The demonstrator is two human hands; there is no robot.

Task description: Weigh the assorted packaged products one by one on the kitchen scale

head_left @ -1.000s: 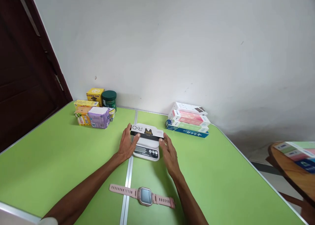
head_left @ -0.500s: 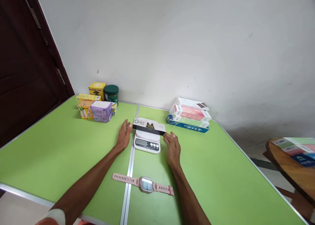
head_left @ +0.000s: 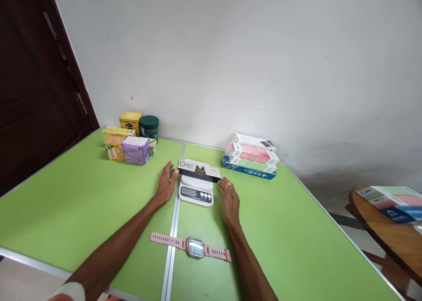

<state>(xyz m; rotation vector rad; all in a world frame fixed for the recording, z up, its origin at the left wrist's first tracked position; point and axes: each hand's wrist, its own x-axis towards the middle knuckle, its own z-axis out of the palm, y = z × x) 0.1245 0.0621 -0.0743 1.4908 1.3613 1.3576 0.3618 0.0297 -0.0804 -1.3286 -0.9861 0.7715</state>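
A long black-and-white box (head_left: 199,171) lies across the weighing platform of a white kitchen scale (head_left: 197,196). My left hand (head_left: 166,183) is beside the box's left end, fingers stretched and apart, its thumb at or very near the edge. At the right end, my right hand (head_left: 230,202) has its fingers extended towards the box; whether they touch it I cannot tell. Neither hand is wrapped around anything. Nearer to me, a smartwatch with a pink strap (head_left: 195,247) lies flat between my forearms. The reading on the scale's display cannot be made out.
Several small cartons, among them a purple box (head_left: 136,150), stand at the back left with a green-lidded tub (head_left: 149,127). Long boxes are stacked (head_left: 252,155) at the back right by the wall. A wooden stool (head_left: 379,222) bearing more boxes is beyond the green table's (head_left: 290,244) right edge.
My right hand has shifted slightly left along with the view, which has turned a little. Box, scale and watch keep their places on the table.
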